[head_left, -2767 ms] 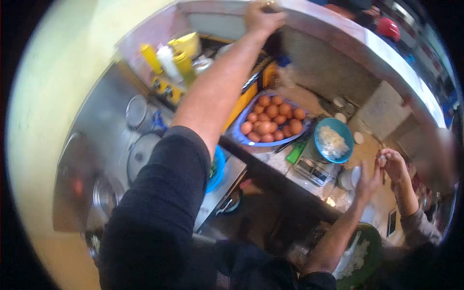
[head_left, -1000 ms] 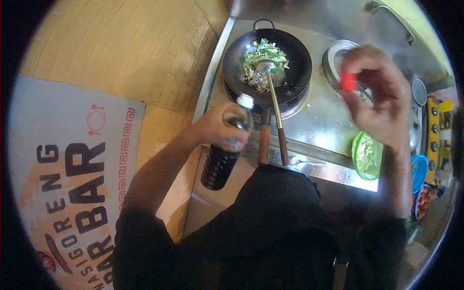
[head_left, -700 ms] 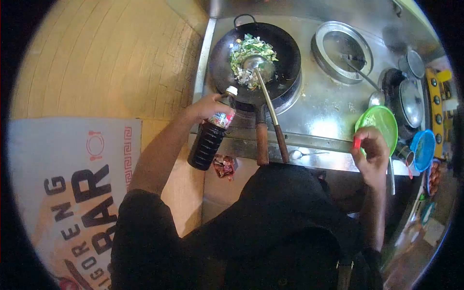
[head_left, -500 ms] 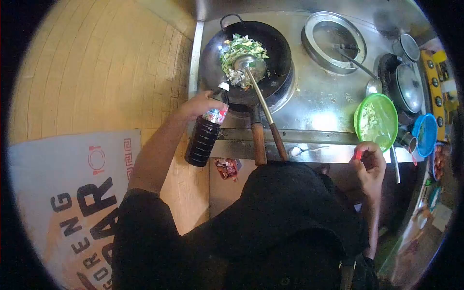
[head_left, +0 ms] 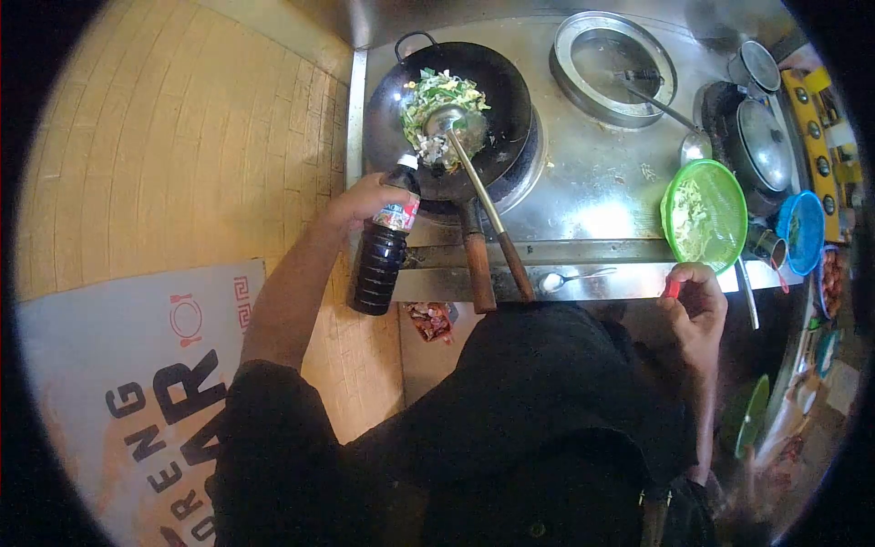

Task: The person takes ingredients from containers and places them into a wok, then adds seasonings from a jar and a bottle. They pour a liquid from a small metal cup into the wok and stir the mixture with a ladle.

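Observation:
My left hand (head_left: 366,201) is wrapped round the upper part of a plastic bottle of dark sauce (head_left: 379,260). The bottle leans towards the wok, its white spout near the rim. Between the thumb and fingers of my right hand (head_left: 700,310) is a small red cap (head_left: 673,288). In the black wok (head_left: 506,100) lie chopped greens and pale pieces (head_left: 442,96). A ladle (head_left: 469,166) rests in it with its bowl on the food, its wooden handle beside the wok's wooden handle (head_left: 478,271). Neither hand touches the ladle.
A green basket (head_left: 736,205) with shredded pale vegetable stands beyond my right hand. A blue basin (head_left: 802,232), a lidded pot (head_left: 764,150) and a metal ring (head_left: 570,82) are farther right. A small spoon (head_left: 583,275) with white powder lies on the stove's front edge.
The view has shifted slightly, so the wok and stove appear farther left. The bottle looks a little more upright in the picture. Both hands keep their holds.

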{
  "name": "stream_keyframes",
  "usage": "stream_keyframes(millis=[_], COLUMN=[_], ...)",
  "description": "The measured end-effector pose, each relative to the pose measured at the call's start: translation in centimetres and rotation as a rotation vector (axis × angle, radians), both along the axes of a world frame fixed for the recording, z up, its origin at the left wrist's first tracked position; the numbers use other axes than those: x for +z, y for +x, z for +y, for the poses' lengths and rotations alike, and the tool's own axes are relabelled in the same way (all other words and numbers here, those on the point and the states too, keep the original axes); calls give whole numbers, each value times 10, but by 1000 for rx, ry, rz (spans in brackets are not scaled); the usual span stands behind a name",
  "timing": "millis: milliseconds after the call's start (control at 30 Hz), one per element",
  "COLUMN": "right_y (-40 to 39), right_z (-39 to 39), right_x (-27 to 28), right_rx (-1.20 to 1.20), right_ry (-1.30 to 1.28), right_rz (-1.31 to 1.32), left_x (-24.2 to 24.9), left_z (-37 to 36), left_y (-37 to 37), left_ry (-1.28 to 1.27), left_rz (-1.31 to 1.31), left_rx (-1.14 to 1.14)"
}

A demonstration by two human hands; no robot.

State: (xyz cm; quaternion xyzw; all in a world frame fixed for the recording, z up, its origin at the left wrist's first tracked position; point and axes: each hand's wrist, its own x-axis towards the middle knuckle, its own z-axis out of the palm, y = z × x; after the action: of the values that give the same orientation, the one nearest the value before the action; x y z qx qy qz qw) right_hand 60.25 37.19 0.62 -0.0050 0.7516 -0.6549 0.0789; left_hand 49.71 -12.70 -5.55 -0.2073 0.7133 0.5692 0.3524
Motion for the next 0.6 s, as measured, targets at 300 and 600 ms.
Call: stream_keyframes(millis=[300,600], right_y=[3,10], right_z=[3,13], right_x=[6,30], right_rx=[30,33], right_ry=[23,141], right_rz=[21,245], left_x=[-27,100], left_z=[-25,48], left_y=[17,48], left_ry=[-291,-109], left_rz=[484,1026], left_rx=[129,204])
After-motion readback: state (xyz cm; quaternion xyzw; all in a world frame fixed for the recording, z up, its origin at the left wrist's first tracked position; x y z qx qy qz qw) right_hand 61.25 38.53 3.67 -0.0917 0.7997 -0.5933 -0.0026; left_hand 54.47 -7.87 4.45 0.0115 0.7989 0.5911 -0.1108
